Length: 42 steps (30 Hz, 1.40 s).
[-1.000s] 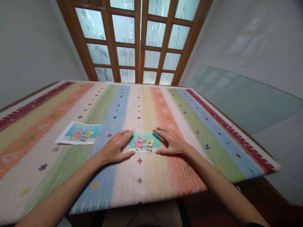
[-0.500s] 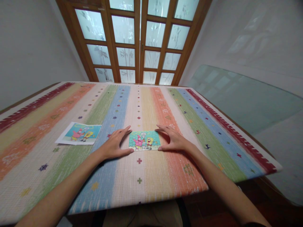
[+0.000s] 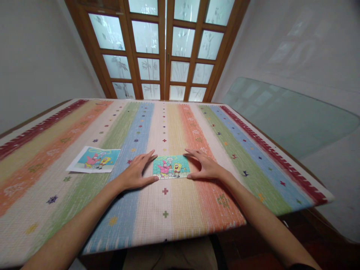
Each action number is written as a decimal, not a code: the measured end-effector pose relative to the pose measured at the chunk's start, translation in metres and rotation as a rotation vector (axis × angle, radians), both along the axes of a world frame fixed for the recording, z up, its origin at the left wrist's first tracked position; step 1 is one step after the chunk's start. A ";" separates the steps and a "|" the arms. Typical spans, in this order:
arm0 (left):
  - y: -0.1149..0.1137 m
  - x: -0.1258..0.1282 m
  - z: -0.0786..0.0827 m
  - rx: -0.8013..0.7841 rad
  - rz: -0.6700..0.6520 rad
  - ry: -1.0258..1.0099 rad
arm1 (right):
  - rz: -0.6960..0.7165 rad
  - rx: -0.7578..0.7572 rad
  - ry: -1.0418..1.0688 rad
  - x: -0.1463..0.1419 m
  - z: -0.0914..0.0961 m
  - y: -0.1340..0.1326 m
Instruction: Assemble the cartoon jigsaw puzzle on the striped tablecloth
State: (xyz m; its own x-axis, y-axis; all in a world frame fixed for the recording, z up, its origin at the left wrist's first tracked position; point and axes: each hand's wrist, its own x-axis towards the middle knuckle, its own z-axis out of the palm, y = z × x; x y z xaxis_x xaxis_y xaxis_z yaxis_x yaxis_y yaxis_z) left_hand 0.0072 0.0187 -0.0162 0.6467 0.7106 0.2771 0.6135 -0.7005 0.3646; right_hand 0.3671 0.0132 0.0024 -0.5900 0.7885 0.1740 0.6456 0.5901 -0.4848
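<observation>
A small assembled jigsaw puzzle (image 3: 171,167) lies flat on the striped tablecloth, showing a pink starfish, a yellow sponge and a third cartoon figure on turquoise. Around its left end curves my left hand (image 3: 138,170), the thumb at the near corner and fingers at the far corner. My right hand (image 3: 206,165) spans the right end the same way. Both hands grip the puzzle by its corners, palms held off its short sides. To the left rests a white paper sheet (image 3: 75,163) with a matching printed picture (image 3: 99,159).
The tablecloth (image 3: 165,202) has coloured stripes and small motifs, and its near edge lies just before my lap. Beyond the table stand wooden doors (image 3: 163,48) with frosted panes. A pale glass-like panel (image 3: 287,108) leans by the right wall.
The view has shifted very slightly. Both hands stay at the puzzle's ends, and the puzzle and the paper sheet have not visibly moved.
</observation>
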 end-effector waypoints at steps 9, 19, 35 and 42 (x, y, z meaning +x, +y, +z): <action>-0.003 -0.004 0.000 -0.010 0.011 -0.038 | -0.027 0.033 -0.024 0.011 0.001 0.000; -0.002 -0.003 -0.001 0.006 0.013 -0.028 | -0.017 0.044 -0.040 0.010 0.000 0.000; -0.002 -0.005 0.002 0.019 0.026 -0.003 | -0.002 0.009 -0.013 0.008 -0.002 0.000; -0.002 -0.006 0.002 0.027 0.011 -0.023 | -0.017 0.003 -0.011 0.007 -0.002 -0.001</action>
State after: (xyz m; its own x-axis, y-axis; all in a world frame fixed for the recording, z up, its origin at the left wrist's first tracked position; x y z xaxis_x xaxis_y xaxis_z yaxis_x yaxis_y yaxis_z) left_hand 0.0010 0.0169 -0.0146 0.6317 0.7098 0.3116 0.6130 -0.7035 0.3596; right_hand 0.3742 0.0122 0.0005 -0.5784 0.7979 0.1697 0.6607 0.5803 -0.4762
